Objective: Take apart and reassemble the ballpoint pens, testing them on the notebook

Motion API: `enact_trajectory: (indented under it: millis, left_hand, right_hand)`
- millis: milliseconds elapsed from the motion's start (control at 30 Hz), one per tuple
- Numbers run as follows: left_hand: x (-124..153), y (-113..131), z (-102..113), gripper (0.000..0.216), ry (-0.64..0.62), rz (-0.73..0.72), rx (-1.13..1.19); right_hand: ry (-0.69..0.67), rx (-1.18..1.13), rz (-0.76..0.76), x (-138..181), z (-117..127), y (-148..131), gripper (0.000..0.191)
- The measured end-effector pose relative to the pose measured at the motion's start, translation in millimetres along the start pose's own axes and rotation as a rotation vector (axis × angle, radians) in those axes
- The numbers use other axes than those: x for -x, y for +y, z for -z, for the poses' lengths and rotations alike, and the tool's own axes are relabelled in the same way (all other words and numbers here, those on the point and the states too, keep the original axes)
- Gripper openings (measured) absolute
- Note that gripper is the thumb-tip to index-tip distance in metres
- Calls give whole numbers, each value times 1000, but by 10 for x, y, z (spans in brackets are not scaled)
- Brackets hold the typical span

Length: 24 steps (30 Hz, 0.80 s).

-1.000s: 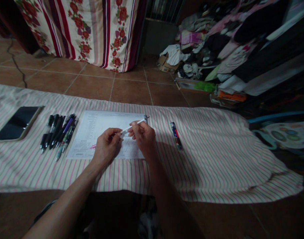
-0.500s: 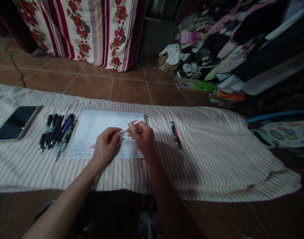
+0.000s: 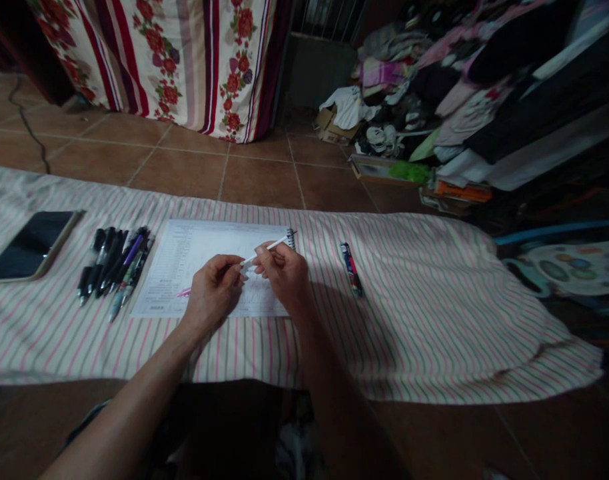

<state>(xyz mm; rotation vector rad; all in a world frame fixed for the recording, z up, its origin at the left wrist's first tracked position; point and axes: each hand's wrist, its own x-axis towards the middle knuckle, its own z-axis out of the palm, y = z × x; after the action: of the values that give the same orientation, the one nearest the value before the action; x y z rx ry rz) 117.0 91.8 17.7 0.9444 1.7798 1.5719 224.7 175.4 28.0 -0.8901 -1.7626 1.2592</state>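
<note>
Both hands meet over a printed sheet of paper [image 3: 214, 237]. My right hand [image 3: 288, 270] is closed, thumb and fingers pinching a slim white pen-like stick [image 3: 277, 245] whose dark, thin tip points up and right. At the stick's lower end, my left hand [image 3: 214, 283] is closed too, its fingertips pinched around that end. A pink pen-like piece [image 3: 183, 293] shows to the left of my left hand; whether it is held or lies on the paper I cannot tell. Black spiral coils [image 3: 291, 239] show beside the stick's tip, at the paper's right edge.
Several pens [image 3: 117, 260] lie grouped left of the paper, with a phone [image 3: 32, 245] further left. One dark pen with red and blue [image 3: 352, 270] lies to the right. A striped cloth [image 3: 434, 313] covers the surface. Beyond are a floral curtain [image 3: 194, 67] and piled clothes [image 3: 409, 80].
</note>
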Motion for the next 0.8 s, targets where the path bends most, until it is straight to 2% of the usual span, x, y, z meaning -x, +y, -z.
enact_trajectory:
  millis: [467, 800]
  left_hand:
    - [-2, 35, 10, 13, -1, 11, -16]
    - [-11, -13, 9, 15, 16, -11, -24]
  right_hand:
    - [-56, -27, -16, -22, 52, 77, 22]
    - [-87, 24, 84, -8, 72, 77, 22]
